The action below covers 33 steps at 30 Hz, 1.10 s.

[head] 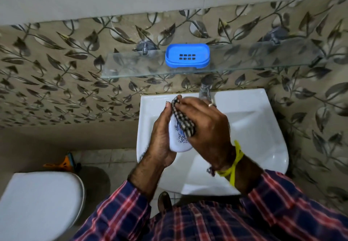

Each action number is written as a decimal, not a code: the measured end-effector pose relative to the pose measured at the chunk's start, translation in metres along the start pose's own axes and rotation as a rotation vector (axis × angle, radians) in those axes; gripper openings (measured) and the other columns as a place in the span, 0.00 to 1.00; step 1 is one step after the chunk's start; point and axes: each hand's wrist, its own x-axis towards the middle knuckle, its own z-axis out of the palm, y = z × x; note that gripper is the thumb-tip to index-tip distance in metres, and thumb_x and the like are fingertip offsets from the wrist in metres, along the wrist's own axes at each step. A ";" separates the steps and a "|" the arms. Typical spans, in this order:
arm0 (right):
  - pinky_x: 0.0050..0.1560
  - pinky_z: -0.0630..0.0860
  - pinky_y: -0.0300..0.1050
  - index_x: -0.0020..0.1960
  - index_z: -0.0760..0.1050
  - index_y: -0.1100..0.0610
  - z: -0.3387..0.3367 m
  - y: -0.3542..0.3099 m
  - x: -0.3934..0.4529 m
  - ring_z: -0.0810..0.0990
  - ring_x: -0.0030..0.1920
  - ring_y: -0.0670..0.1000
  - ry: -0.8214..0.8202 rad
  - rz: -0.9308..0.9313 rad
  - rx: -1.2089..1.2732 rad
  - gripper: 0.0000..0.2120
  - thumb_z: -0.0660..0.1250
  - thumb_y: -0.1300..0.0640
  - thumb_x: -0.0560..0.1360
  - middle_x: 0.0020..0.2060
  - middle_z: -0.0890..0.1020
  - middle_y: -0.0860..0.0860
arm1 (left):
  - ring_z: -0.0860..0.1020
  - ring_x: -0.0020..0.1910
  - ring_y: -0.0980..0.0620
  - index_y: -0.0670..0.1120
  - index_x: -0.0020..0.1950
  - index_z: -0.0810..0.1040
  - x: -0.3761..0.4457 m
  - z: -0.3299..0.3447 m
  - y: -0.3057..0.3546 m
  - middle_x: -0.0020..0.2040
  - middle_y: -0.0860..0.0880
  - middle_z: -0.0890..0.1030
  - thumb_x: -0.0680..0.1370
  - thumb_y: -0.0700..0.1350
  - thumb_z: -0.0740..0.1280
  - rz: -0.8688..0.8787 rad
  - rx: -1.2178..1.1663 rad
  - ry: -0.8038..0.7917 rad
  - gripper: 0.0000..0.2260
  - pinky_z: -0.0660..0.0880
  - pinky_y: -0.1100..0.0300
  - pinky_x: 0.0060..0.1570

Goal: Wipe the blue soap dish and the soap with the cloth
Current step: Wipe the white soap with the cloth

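Currently the soap [178, 139], a white bar with a blue printed pattern, is being cradled in the left hand [162, 137], whose fingers are curled round its far side, over the white basin [263, 128]. A checked cloth [183, 122] is being pinched and pressed against the bar's upper face by the right hand [205, 128]. The blue soap dish [187, 56] is sitting empty on the glass shelf [131, 65] above the tap [205, 90], well apart from both hands. For a thorough wipe, the bar is probably best turned gradually in the left palm so each face is being passed under the cloth, with firm grip kept, since a slippery bar could be dropped into the basin.
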 end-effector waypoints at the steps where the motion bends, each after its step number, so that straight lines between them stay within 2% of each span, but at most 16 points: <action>1: 0.58 0.78 0.49 0.58 0.82 0.59 -0.002 0.001 -0.007 0.82 0.55 0.56 -0.008 -0.009 -0.007 0.17 0.64 0.62 0.72 0.57 0.84 0.54 | 0.83 0.61 0.50 0.49 0.67 0.81 0.001 -0.001 0.002 0.61 0.47 0.84 0.79 0.56 0.60 0.016 -0.004 0.011 0.22 0.79 0.56 0.60; 5: 0.52 0.78 0.46 0.55 0.83 0.57 -0.003 0.014 0.002 0.83 0.51 0.54 0.036 0.202 0.004 0.18 0.73 0.65 0.65 0.53 0.85 0.51 | 0.75 0.70 0.44 0.46 0.77 0.69 0.004 -0.005 -0.005 0.71 0.42 0.77 0.78 0.55 0.65 0.081 0.094 0.124 0.29 0.70 0.50 0.69; 7: 0.55 0.77 0.45 0.56 0.83 0.58 0.000 0.014 0.007 0.82 0.53 0.53 0.032 0.155 0.041 0.17 0.72 0.65 0.67 0.54 0.84 0.52 | 0.77 0.68 0.45 0.45 0.74 0.73 0.004 -0.004 -0.002 0.69 0.42 0.78 0.78 0.54 0.67 0.091 0.106 0.067 0.27 0.71 0.51 0.70; 9: 0.58 0.76 0.45 0.57 0.83 0.58 0.001 0.015 -0.004 0.82 0.56 0.52 0.010 0.031 0.043 0.16 0.68 0.65 0.70 0.56 0.84 0.52 | 0.81 0.60 0.46 0.49 0.72 0.76 0.006 -0.006 0.007 0.62 0.43 0.82 0.78 0.55 0.65 0.108 0.094 0.068 0.23 0.75 0.51 0.65; 11: 0.58 0.76 0.43 0.56 0.83 0.57 0.000 0.013 -0.022 0.82 0.56 0.51 -0.009 0.006 0.019 0.16 0.64 0.63 0.71 0.55 0.85 0.51 | 0.81 0.55 0.46 0.51 0.75 0.73 0.006 -0.009 0.011 0.57 0.42 0.83 0.76 0.55 0.67 0.111 0.075 0.071 0.27 0.76 0.51 0.61; 13: 0.56 0.74 0.40 0.55 0.84 0.56 0.001 0.017 -0.020 0.81 0.54 0.50 0.010 0.121 0.025 0.17 0.66 0.65 0.68 0.53 0.85 0.50 | 0.78 0.60 0.44 0.46 0.76 0.71 0.005 -0.010 0.005 0.61 0.41 0.80 0.71 0.54 0.75 0.066 0.014 0.108 0.35 0.70 0.50 0.67; 14: 0.56 0.74 0.40 0.55 0.84 0.56 0.003 0.018 -0.013 0.82 0.53 0.51 0.027 0.181 0.039 0.18 0.68 0.66 0.68 0.53 0.85 0.49 | 0.77 0.63 0.45 0.43 0.73 0.75 0.005 -0.007 0.002 0.63 0.40 0.79 0.70 0.53 0.76 0.030 -0.018 0.091 0.33 0.68 0.51 0.70; 15: 0.56 0.75 0.41 0.55 0.84 0.56 0.004 0.017 -0.007 0.82 0.53 0.51 0.037 0.196 0.053 0.17 0.69 0.67 0.68 0.53 0.85 0.50 | 0.78 0.63 0.47 0.42 0.67 0.80 0.005 -0.005 0.001 0.62 0.42 0.81 0.73 0.54 0.74 0.017 -0.014 0.056 0.26 0.68 0.54 0.72; 17: 0.58 0.76 0.46 0.56 0.83 0.58 0.004 0.015 -0.008 0.83 0.54 0.54 0.006 0.046 0.065 0.13 0.66 0.66 0.74 0.55 0.85 0.52 | 0.83 0.56 0.50 0.45 0.57 0.86 0.008 -0.007 0.007 0.55 0.45 0.86 0.77 0.58 0.64 0.039 0.039 0.031 0.21 0.76 0.56 0.65; 19: 0.57 0.77 0.49 0.57 0.83 0.58 0.001 0.013 -0.023 0.83 0.54 0.55 -0.064 -0.114 0.035 0.12 0.62 0.63 0.78 0.56 0.84 0.53 | 0.84 0.52 0.48 0.46 0.59 0.85 0.009 -0.008 0.015 0.52 0.45 0.86 0.77 0.59 0.63 0.043 0.063 0.045 0.22 0.80 0.53 0.58; 22: 0.56 0.77 0.48 0.55 0.84 0.58 0.000 0.020 -0.024 0.84 0.54 0.55 -0.006 0.043 0.058 0.13 0.65 0.64 0.74 0.54 0.85 0.52 | 0.84 0.49 0.49 0.51 0.59 0.85 0.011 -0.010 0.011 0.50 0.46 0.86 0.78 0.56 0.64 0.076 0.072 0.108 0.17 0.80 0.55 0.55; 24: 0.57 0.77 0.48 0.54 0.84 0.59 0.001 0.019 -0.019 0.83 0.54 0.55 0.030 0.070 0.079 0.14 0.65 0.67 0.73 0.55 0.85 0.53 | 0.84 0.50 0.49 0.49 0.59 0.85 0.013 -0.007 0.007 0.51 0.46 0.85 0.76 0.57 0.66 0.041 0.077 0.102 0.18 0.80 0.55 0.56; 26: 0.57 0.76 0.48 0.56 0.83 0.58 0.000 0.015 -0.024 0.83 0.54 0.54 -0.014 -0.066 0.044 0.13 0.64 0.64 0.76 0.57 0.84 0.52 | 0.83 0.52 0.47 0.46 0.63 0.83 0.016 -0.006 0.015 0.53 0.44 0.85 0.75 0.60 0.67 0.031 0.096 0.092 0.24 0.80 0.52 0.58; 28: 0.57 0.76 0.46 0.58 0.83 0.55 -0.003 0.013 -0.032 0.82 0.54 0.51 -0.053 -0.096 0.022 0.15 0.63 0.62 0.75 0.58 0.84 0.50 | 0.84 0.51 0.47 0.47 0.58 0.86 0.016 -0.006 0.023 0.52 0.45 0.86 0.74 0.63 0.65 0.062 0.125 0.091 0.24 0.81 0.53 0.55; 31: 0.58 0.75 0.41 0.56 0.84 0.55 -0.003 0.019 -0.026 0.82 0.56 0.50 0.028 0.125 0.060 0.21 0.67 0.69 0.66 0.56 0.85 0.49 | 0.83 0.48 0.50 0.43 0.51 0.87 0.016 -0.007 0.018 0.49 0.45 0.84 0.74 0.63 0.64 0.001 0.066 0.102 0.25 0.80 0.58 0.54; 33: 0.59 0.74 0.39 0.56 0.84 0.56 -0.003 0.017 -0.026 0.81 0.56 0.50 0.024 0.165 0.051 0.22 0.67 0.69 0.65 0.56 0.85 0.50 | 0.83 0.47 0.50 0.43 0.50 0.87 0.018 -0.006 0.016 0.47 0.46 0.84 0.74 0.63 0.64 0.000 0.046 0.091 0.25 0.80 0.58 0.52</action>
